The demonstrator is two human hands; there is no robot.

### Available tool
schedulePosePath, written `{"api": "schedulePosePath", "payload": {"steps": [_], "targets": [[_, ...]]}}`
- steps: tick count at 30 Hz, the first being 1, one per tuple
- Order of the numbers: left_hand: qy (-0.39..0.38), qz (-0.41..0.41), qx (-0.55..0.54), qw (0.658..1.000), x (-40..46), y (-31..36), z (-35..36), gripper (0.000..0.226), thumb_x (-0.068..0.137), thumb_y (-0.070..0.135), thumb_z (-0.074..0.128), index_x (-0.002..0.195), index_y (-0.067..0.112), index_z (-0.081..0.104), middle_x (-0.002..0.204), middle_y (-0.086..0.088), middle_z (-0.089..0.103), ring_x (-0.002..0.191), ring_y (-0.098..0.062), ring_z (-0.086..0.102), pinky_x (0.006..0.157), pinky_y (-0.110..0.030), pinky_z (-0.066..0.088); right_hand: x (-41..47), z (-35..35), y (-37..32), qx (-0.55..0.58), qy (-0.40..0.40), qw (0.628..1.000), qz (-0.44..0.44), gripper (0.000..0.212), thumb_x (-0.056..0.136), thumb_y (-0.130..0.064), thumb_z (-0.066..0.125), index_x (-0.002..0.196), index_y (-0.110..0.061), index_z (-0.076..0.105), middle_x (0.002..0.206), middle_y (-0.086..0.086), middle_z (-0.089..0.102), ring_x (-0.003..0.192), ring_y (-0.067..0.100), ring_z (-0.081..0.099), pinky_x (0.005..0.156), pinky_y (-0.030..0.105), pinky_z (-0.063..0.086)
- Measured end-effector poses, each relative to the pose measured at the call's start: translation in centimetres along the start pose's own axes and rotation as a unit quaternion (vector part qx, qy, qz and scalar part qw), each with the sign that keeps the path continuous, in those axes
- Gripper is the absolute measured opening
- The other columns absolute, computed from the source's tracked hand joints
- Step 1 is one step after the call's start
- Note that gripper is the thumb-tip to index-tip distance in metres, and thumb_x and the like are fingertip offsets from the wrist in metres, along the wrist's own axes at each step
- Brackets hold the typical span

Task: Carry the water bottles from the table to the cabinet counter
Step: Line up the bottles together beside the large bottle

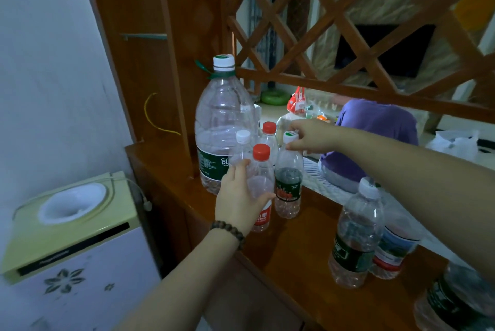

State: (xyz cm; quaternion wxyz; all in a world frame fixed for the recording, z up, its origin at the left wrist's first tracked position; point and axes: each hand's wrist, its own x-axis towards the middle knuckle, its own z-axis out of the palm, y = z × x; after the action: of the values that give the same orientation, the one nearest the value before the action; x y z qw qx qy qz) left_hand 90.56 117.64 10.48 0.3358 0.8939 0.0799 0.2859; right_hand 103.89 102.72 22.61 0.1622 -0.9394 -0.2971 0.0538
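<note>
Wrapping the red-capped bottle, your left hand has it held around the middle where it stands on the cabinet counter, just in front of the big 6L jug. Your right hand pinches the cap of the green-labelled bottle to the right of that jug; whether this bottle is lifted is hard to tell. Further right of the jug stand two more bottles.
</note>
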Motion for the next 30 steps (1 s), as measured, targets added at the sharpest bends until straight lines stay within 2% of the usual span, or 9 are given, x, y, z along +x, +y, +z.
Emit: {"api": "schedulePosePath", "payload": {"steps": [6, 10, 13, 16, 18, 22, 25, 27, 30], "targets": [[0.005, -0.017, 0.027, 0.999, 0.5, 0.4, 0.9, 0.088, 0.071, 0.042, 0.08, 0.142, 0.02, 0.033, 0.141, -0.001, 0.04, 0.127, -0.017, 0.042, 0.097, -0.033, 0.048, 0.9, 0.3, 0.3, 0.007, 0.004, 1.0, 0.004, 0.052, 0.087, -0.034, 0.064, 0.13, -0.011, 0.046, 0.094, 0.005, 0.057, 0.073, 0.016, 0.058, 0.066, 0.031, 0.049], [-0.005, -0.02, 0.035, 0.999, 0.6, 0.4, 1.1, 0.094, 0.07, 0.044, 0.079, 0.145, 0.019, 0.029, 0.142, -0.001, 0.039, 0.128, -0.017, 0.04, 0.098, -0.031, 0.044, 0.8, 0.3, 0.6, -0.025, -0.001, 1.0, 0.001, 0.062, 0.087, -0.043, 0.062, 0.139, -0.015, 0.042, 0.112, 0.008, 0.058, 0.092, 0.018, 0.052, 0.079, 0.029, 0.04], [-0.016, -0.024, 0.038, 0.999, 0.6, 0.5, 1.0, 0.099, 0.069, 0.045, 0.079, 0.147, 0.017, 0.025, 0.144, -0.004, 0.038, 0.13, -0.019, 0.039, 0.101, -0.033, 0.044, 0.4, 0.3, 0.7, -0.02, -0.006, 1.0, 0.003, 0.067, 0.085, -0.046, 0.063, 0.141, -0.02, 0.039, 0.103, 0.003, 0.057, 0.092, 0.018, 0.053, 0.081, 0.03, 0.041], [0.001, -0.019, 0.022, 1.0, 0.1, 0.8, 0.5, 0.101, 0.067, 0.047, 0.079, 0.147, 0.014, 0.027, 0.141, -0.006, 0.038, 0.129, -0.02, 0.039, 0.101, -0.032, 0.043, -0.6, -0.3, 0.7, 0.002, -0.013, 1.0, 0.015, 0.07, 0.084, -0.049, 0.064, 0.143, -0.022, 0.037, 0.125, 0.007, 0.059, 0.108, 0.02, 0.056, 0.094, 0.033, 0.044], [0.043, 0.016, 0.014, 0.999, -0.5, 1.1, 0.0, 0.096, 0.066, 0.046, 0.08, 0.143, 0.011, 0.034, 0.135, -0.008, 0.042, 0.124, -0.022, 0.041, 0.098, -0.03, 0.041, -2.1, -1.3, 0.5, 0.008, -0.015, 1.0, 0.023, 0.066, 0.085, -0.049, 0.062, 0.141, -0.02, 0.039, 0.133, 0.007, 0.056, 0.115, 0.022, 0.056, 0.1, 0.035, 0.043], [0.092, 0.131, -0.001, 0.987, -1.3, 2.5, -0.3, 0.078, 0.072, 0.051, 0.072, 0.132, 0.011, 0.046, 0.123, -0.009, 0.05, 0.115, -0.021, 0.045, 0.096, -0.026, 0.037, -6.2, -3.5, 0.3, 0.021, -0.003, 0.999, 0.034, 0.049, 0.088, -0.043, 0.06, 0.128, -0.016, 0.054, 0.126, 0.004, 0.06, 0.114, 0.019, 0.057, 0.102, 0.033, 0.043], [0.045, 0.184, -0.065, 0.98, -1.9, 4.8, -0.1, 0.065, 0.082, 0.053, 0.058, 0.132, 0.012, 0.046, 0.126, -0.007, 0.048, 0.118, -0.018, 0.044, 0.098, -0.032, 0.042, -9.2, -4.9, 0.9, 0.014, 0.033, 0.998, 0.048, 0.043, 0.088, -0.041, 0.06, 0.123, -0.016, 0.059, 0.118, -0.001, 0.062, 0.108, 0.013, 0.058, 0.092, 0.024, 0.042], [-0.01, 0.199, -0.098, 0.975, -2.5, 6.3, 0.2, 0.064, 0.086, 0.05, 0.056, 0.136, 0.013, 0.043, 0.13, -0.004, 0.046, 0.122, -0.014, 0.042, 0.101, -0.036, 0.043, -11.3, -5.8, 1.8, 0.005, 0.067, 0.996, 0.062, 0.04, 0.087, -0.043, 0.061, 0.12, -0.019, 0.061, 0.113, -0.001, 0.066, 0.102, 0.011, 0.059, 0.088, 0.023, 0.041], [-0.11, 0.188, -0.142, 0.966, -3.7, 8.1, 0.9, 0.079, 0.083, 0.061, 0.055, 0.145, 0.017, 0.031, 0.14, 0.001, 0.039, 0.131, -0.011, 0.036, 0.107, -0.037, 0.04, -14.7, -6.5, 3.3, -0.003, 0.104, 0.991, 0.081, 0.04, 0.086, -0.045, 0.062, 0.119, -0.021, 0.062, 0.113, -0.001, 0.067, 0.104, 0.014, 0.061, 0.09, 0.027, 0.045]]}}
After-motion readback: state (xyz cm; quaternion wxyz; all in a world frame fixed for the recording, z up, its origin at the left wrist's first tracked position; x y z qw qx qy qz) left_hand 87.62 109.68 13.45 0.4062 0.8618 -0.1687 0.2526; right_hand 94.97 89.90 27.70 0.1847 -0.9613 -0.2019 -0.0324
